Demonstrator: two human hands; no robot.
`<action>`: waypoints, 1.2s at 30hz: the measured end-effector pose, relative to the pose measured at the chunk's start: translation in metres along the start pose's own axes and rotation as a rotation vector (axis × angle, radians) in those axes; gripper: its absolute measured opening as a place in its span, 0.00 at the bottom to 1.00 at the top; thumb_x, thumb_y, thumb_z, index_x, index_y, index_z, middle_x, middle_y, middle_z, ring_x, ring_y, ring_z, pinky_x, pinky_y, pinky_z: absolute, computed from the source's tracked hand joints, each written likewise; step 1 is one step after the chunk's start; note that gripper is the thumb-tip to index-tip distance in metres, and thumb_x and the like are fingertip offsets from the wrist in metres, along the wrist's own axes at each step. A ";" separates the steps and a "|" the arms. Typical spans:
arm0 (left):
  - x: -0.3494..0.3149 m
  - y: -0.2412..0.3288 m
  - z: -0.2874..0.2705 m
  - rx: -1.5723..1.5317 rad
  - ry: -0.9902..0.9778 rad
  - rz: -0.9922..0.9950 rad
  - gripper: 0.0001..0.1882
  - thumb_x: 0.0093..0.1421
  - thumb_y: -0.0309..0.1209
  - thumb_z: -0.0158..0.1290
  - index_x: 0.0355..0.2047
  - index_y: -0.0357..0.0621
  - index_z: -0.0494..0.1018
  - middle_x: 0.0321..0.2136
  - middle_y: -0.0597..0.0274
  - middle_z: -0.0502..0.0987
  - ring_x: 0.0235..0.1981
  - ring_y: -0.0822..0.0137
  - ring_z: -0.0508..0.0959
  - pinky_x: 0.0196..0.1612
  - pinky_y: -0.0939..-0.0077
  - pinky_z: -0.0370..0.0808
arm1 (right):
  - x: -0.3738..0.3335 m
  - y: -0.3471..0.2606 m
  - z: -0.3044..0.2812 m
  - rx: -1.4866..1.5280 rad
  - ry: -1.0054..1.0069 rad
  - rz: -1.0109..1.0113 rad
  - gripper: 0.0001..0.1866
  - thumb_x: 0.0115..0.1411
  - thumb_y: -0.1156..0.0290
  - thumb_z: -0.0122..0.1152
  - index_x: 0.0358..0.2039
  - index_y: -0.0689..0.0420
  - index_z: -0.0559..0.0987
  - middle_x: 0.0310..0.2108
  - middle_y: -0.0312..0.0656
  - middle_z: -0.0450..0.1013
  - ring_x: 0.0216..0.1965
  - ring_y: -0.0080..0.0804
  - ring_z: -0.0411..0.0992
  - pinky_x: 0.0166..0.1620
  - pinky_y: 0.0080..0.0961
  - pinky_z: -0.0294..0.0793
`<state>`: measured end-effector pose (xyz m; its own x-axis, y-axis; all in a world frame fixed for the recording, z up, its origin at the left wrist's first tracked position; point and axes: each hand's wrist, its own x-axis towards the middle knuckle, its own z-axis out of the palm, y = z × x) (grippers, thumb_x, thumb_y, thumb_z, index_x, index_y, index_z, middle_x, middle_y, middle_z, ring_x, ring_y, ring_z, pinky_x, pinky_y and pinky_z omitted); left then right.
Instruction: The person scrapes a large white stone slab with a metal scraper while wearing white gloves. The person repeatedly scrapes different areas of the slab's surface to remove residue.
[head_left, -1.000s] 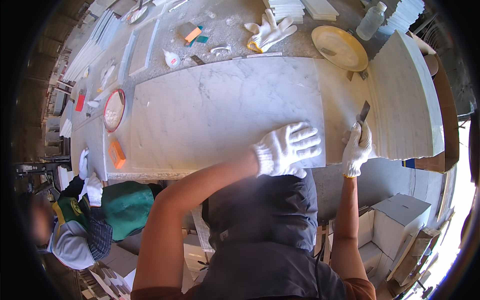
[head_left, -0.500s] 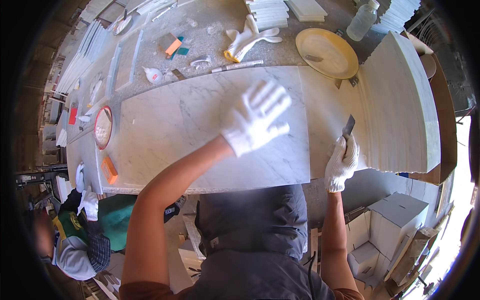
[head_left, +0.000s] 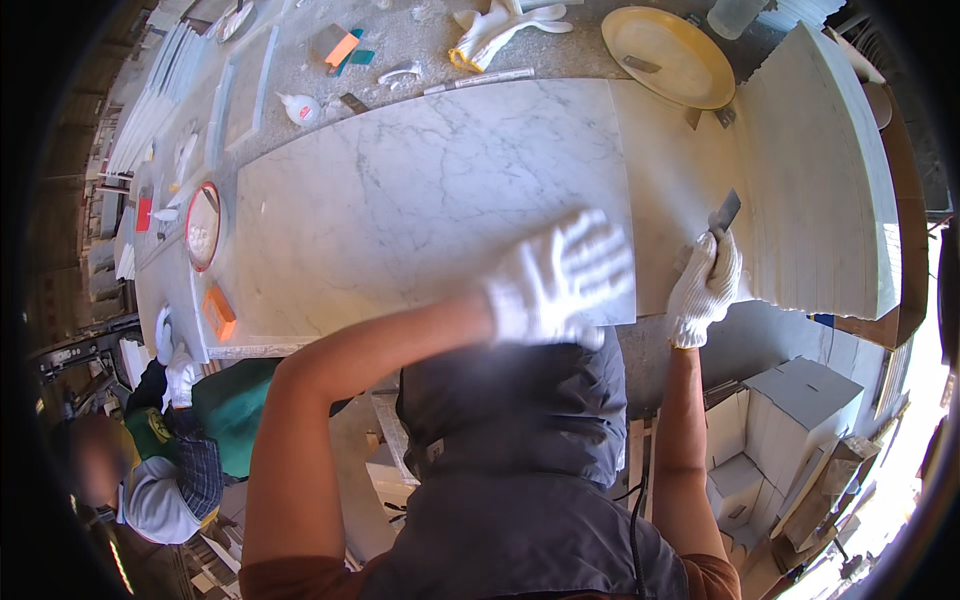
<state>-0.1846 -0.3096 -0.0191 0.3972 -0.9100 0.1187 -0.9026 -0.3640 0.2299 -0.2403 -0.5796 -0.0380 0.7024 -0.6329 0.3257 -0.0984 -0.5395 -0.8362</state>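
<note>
Gloved hands working at a veined slab. Nearest the body, the left hand is spreading its fingers, its grip released and holding nothing; blurred, it is now standing over the near right part of the slab, closer to the body than half a second ago. Whether its palm is touching is not telling clearly. To its right, the right hand is grasping a small metal scraper, its grip staying closed. The slab is lying flat on the table, keeping its place beside a pale panel; the change is thus seemingly suggesting a stroke over the surface, not a shifting of the slab. Farther off, a squeeze bottle, a spare glove and a yellow plate are resting beyond its far edge.
</note>
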 end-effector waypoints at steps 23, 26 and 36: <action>-0.060 0.078 -0.013 -0.279 0.094 -0.117 0.36 0.80 0.63 0.34 0.77 0.59 0.66 0.80 0.61 0.62 0.83 0.56 0.54 0.84 0.46 0.44 | 0.004 0.003 0.001 0.022 -0.025 0.005 0.17 0.80 0.67 0.58 0.62 0.61 0.82 0.42 0.37 0.81 0.31 0.16 0.78 0.33 0.18 0.82; -0.073 0.017 -0.044 0.191 0.139 -0.382 0.40 0.78 0.66 0.36 0.73 0.52 0.71 0.74 0.53 0.70 0.77 0.52 0.64 0.82 0.41 0.53 | 0.003 0.000 0.000 0.075 -0.030 0.058 0.16 0.79 0.68 0.59 0.60 0.62 0.82 0.43 0.39 0.80 0.32 0.18 0.79 0.33 0.19 0.83; -0.063 0.115 -0.016 -0.574 0.127 0.060 0.36 0.75 0.62 0.50 0.75 0.58 0.71 0.74 0.64 0.73 0.79 0.57 0.65 0.85 0.53 0.49 | 0.003 -0.001 0.003 0.075 -0.003 0.035 0.17 0.80 0.66 0.59 0.61 0.61 0.83 0.40 0.36 0.81 0.32 0.18 0.79 0.33 0.19 0.82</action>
<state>-0.3109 -0.2913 0.0150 0.3966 -0.8821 0.2541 -0.7042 -0.1148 0.7007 -0.2360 -0.5795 -0.0369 0.7014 -0.6492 0.2942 -0.0702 -0.4737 -0.8779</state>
